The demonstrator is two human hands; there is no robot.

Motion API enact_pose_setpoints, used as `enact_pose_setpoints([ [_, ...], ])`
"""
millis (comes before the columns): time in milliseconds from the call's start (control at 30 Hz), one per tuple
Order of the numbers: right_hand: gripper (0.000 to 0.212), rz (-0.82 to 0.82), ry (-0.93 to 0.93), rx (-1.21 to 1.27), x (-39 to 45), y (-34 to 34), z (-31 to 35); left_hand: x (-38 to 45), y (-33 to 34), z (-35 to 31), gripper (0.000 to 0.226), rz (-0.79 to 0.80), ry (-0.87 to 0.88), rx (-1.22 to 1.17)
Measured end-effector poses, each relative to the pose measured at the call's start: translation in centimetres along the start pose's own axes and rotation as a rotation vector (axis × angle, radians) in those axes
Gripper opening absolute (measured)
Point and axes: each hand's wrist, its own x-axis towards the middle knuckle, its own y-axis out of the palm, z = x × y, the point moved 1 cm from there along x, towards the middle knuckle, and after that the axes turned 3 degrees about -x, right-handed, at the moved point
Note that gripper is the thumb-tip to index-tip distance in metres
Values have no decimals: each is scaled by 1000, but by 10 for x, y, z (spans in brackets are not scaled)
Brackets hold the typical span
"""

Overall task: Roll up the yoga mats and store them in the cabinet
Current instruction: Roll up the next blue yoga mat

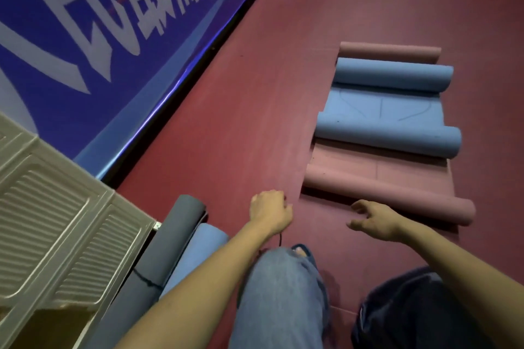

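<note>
Reaching forward over the red floor (255, 110), you have both arms stretched out above your knees. Your left hand (270, 211) hangs over the bare floor with its fingers (286, 204) curled under into a loose fist; they hold nothing that can be seen. Your right hand (374, 219) is just in front of the near roll of the pink mat (380, 173), its fingers (358, 205) spread and bent a little, near the roll but not touching it as far as the view shows.

The pink mat lies flat on the floor with both its ends curled up, one roll near you and one at the far side. On top of it lies the blue mat (382, 106), also curled at both ends, with thin lines drawn on its flat middle part.

At your left, a grey rolled mat (158, 258) and a blue rolled mat (195, 252) lie side by side and touching, just beside the beige cabinet (56, 207). A thin dark cord goes around the grey roll. The ribbed doors of the cabinet look shut. Behind it a blue banner (85, 22) with big white characters runs along the edge of the floor.
</note>
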Motion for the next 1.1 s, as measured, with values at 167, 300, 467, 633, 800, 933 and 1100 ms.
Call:
enact_pose_setpoints([
  [167, 37, -85, 282, 36, 22, -5, -78, 22, 49, -109, 38, 85, 221, 65],
  [300, 20, -168, 382, 86, 41, -6, -111, 56, 125, -133, 42, 351, 207, 274],
  [467, 26, -216, 448, 126, 60, -14, -137, 158, 187, -144, 50, 361, 169, 380],
  [633, 42, -278, 372, 122, 76, -18, -134, 258, 234, -175, 49, 257, 257, 423],
  [800, 47, -269, 368, 187, 75, -17, -146, 308, 274, -189, 100, 358, 183, 333],
  [933, 50, -255, 396, 204, 74, -16, -166, 308, 290, -186, 129, 584, 151, 502],
  [1100, 51, -242, 417, 212, 74, -14, -175, 266, 304, -165, 64, 642, 286, 537],
])
